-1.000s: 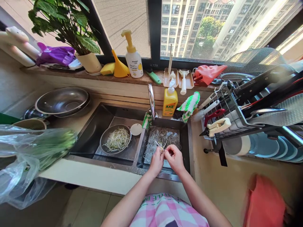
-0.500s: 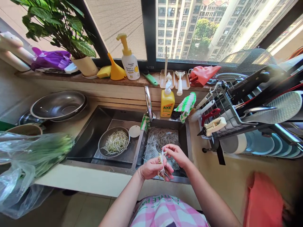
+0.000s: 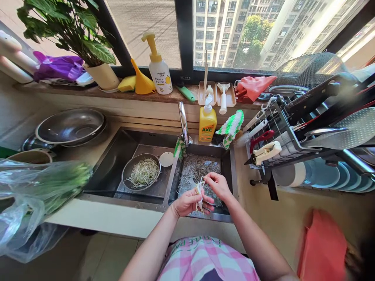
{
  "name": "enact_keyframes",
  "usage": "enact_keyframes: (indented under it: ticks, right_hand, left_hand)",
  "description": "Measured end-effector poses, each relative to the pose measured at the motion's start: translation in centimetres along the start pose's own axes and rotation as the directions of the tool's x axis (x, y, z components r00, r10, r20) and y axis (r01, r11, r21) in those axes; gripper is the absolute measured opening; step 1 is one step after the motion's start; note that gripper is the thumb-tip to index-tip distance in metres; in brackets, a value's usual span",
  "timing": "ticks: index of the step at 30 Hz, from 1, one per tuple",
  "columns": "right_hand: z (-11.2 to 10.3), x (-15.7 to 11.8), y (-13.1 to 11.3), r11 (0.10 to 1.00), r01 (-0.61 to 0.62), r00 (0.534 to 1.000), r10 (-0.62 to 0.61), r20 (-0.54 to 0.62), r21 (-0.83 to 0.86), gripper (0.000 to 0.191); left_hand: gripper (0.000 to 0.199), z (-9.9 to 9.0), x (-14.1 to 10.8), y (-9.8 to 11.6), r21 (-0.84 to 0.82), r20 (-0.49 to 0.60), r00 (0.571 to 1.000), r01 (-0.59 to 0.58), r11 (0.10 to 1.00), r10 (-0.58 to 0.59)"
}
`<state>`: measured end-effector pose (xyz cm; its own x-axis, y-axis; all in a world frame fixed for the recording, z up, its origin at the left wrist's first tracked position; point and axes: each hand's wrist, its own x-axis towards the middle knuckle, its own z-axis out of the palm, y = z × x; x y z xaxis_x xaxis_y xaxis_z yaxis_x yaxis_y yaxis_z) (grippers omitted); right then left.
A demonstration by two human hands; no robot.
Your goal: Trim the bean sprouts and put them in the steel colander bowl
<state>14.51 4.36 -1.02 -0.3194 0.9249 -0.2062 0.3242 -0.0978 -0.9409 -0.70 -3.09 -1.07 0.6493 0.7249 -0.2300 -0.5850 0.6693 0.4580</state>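
Observation:
My left hand (image 3: 190, 203) is shut around a small bunch of pale bean sprouts (image 3: 199, 195), palm turned up over the right sink basin. My right hand (image 3: 216, 184) is close above it, fingertips pinched at the top of the sprouts. Below both hands, a wire strainer (image 3: 187, 183) in that basin is covered with thin sprout trimmings (image 3: 199, 168). In the left basin, a steel bowl (image 3: 141, 172) holds a heap of bean sprouts, out of reach of my fingers.
The steel sink (image 3: 129, 136) has a tall faucet (image 3: 183, 123) behind it, with a yellow AXE bottle (image 3: 207, 124) and a green-and-white brush (image 3: 231, 128) nearby. A dish rack (image 3: 278, 136) with knives stands right. A plastic bag of greens (image 3: 38, 191) lies left, beside steel basins (image 3: 70, 127).
My left hand has turned palm up with the sprouts in it and moved toward the near sink edge. My right hand has shifted up and to the right. The view has tilted slightly.

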Motion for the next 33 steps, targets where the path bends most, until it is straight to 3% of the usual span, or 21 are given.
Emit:
enact_keyframes:
  ticks: [2, 4, 7, 12, 18, 23, 28, 33]
  right_hand:
    - [-0.4, 0.1, 0.6, 0.999, -0.009, 1.000, 0.008, -0.011, -0.039, 0.023]
    - [-0.8, 0.0, 1.4, 0.984, -0.002, 0.999, -0.005, -0.035, -0.179, 0.016]
    - [-0.8, -0.7, 2.1, 0.924, 0.072, 0.989, -0.114, -0.090, -0.375, 0.016]
    - [0.2, -2.3, 0.5, 0.911, 0.274, 0.948, -0.310, -0.076, -0.308, 0.013]
    - [1.0, -2.3, -0.9, 0.808, 0.432, 0.880, -0.474, -0.008, -0.402, 0.016]
    - [0.7, -1.0, 0.4, 0.844, 0.367, 0.893, -0.437, -0.105, -0.392, 0.011]
    - [0.4, -1.5, 0.6, 0.954, 0.214, 0.940, -0.260, -0.221, -0.211, 0.012]
    - [2.1, -3.3, -1.3, 0.979, 0.203, 0.976, -0.205, -0.078, -0.028, 0.012]
  left_hand:
    - [0.009, -0.1, 0.0, 0.1, -0.085, -0.049, 0.997, -0.066, 0.994, 0.062]
    - [0.010, -0.3, 0.0, 0.4, -0.197, -0.106, 0.984, -0.163, 0.967, 0.145]
    - [0.013, -0.5, 0.1, 1.0, -0.328, -0.163, 0.963, -0.258, 0.909, 0.215]
    - [0.011, -0.6, 0.0, 1.4, -0.386, -0.196, 0.950, -0.301, 0.872, 0.241]
    - [0.009, -0.2, 0.3, 1.2, -0.418, -0.217, 0.951, -0.294, 0.860, 0.219]
    - [0.010, 0.1, 0.4, 1.3, -0.445, -0.184, 0.960, -0.275, 0.852, 0.213]
    - [0.015, -0.6, 0.9, 1.2, -0.416, -0.334, 0.917, -0.350, 0.839, 0.217]
    - [0.015, -0.9, 2.0, 0.6, -0.340, -0.499, 0.836, -0.432, 0.835, 0.229]
